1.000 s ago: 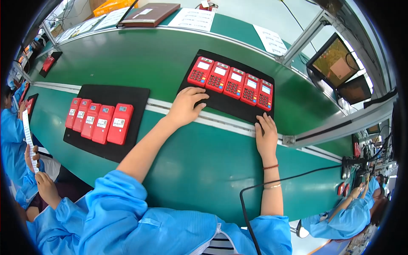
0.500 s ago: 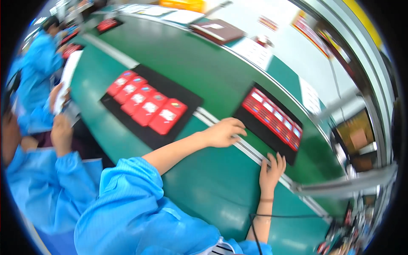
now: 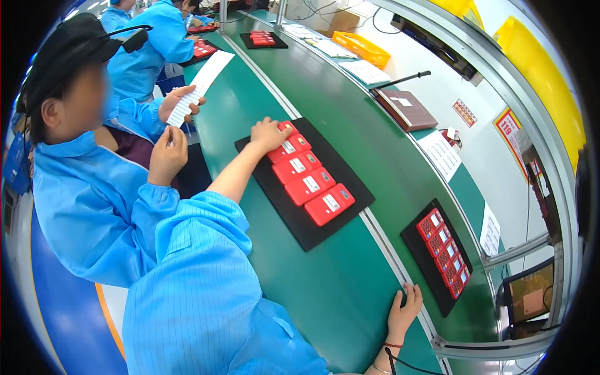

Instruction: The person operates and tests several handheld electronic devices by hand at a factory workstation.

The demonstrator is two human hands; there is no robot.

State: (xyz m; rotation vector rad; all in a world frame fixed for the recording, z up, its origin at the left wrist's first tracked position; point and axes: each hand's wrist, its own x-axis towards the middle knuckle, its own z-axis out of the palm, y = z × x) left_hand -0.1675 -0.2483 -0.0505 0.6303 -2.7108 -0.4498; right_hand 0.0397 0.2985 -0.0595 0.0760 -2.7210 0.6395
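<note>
Red keypad phones lie in a slanting row on a black mat (image 3: 294, 224), backs up, with white labels and small camera windows. My left hand (image 3: 267, 135) is at the far end of this row. Its fingers and thumb close over the left end of the farthest red phone (image 3: 287, 127), which is partly hidden. The nearest phone in the row (image 3: 330, 205) lies untouched. My right hand (image 3: 405, 306) rests by the metal rail, fingers loosely bent and apart, holding nothing. Beyond it, a second black mat (image 3: 445, 302) carries several red phones (image 3: 445, 253), keypads and screens up.
A metal rail (image 3: 390, 253) runs along the green bench. At my left a co-worker holds a white paper strip (image 3: 201, 87). Across the bench are a brown box (image 3: 406, 109), papers (image 3: 440, 153) and a yellow tray (image 3: 362, 49). A metal frame (image 3: 500, 345) stands at right.
My left hand has moved from beside the right mat to the far end of the left row. My view has swung left. My right hand stays near the rail.
</note>
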